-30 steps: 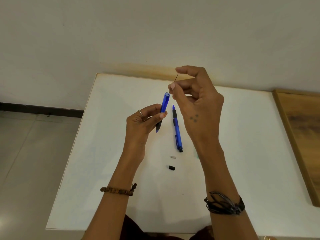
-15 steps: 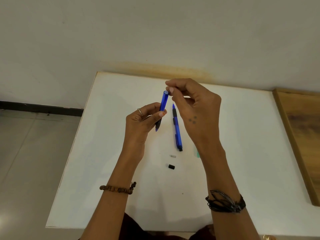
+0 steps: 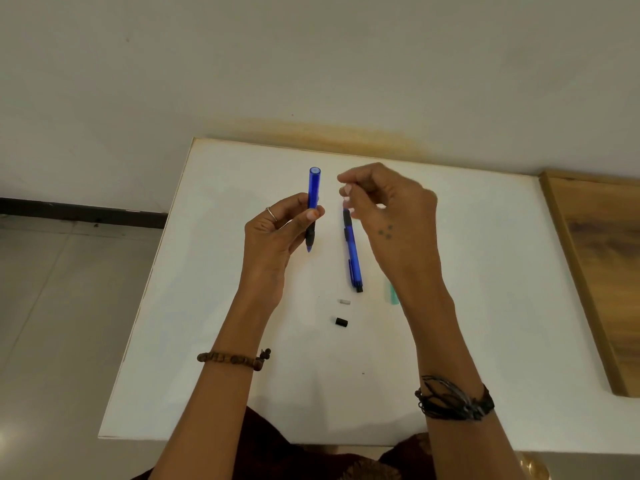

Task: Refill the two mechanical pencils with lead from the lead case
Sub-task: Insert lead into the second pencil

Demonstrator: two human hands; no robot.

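My left hand [image 3: 277, 233] holds a blue mechanical pencil [image 3: 313, 192] upright above the white table [image 3: 207, 306], open top end up and tip down. My right hand [image 3: 391, 209] hovers just right of it, blurred, fingers loosely curled and slightly apart, with no lead visible in them. The second blue pencil [image 3: 352, 251] lies on the table below my right hand, black cap end toward me. A small white eraser [image 3: 344, 301] and a black cap [image 3: 341, 321] lie near its end. A green lead case [image 3: 393, 294] shows partly behind my right wrist.
The table stands against a pale wall [image 3: 311, 64]. A wooden board [image 3: 602, 271] adjoins the table's right side. A tiled floor [image 3: 52, 306] lies to the left. Bracelets circle both wrists.
My right hand brought a thin lead down to the pencil's open top, then drew away to the right; the lead is no longer visible. My left hand has turned the pencil more upright.
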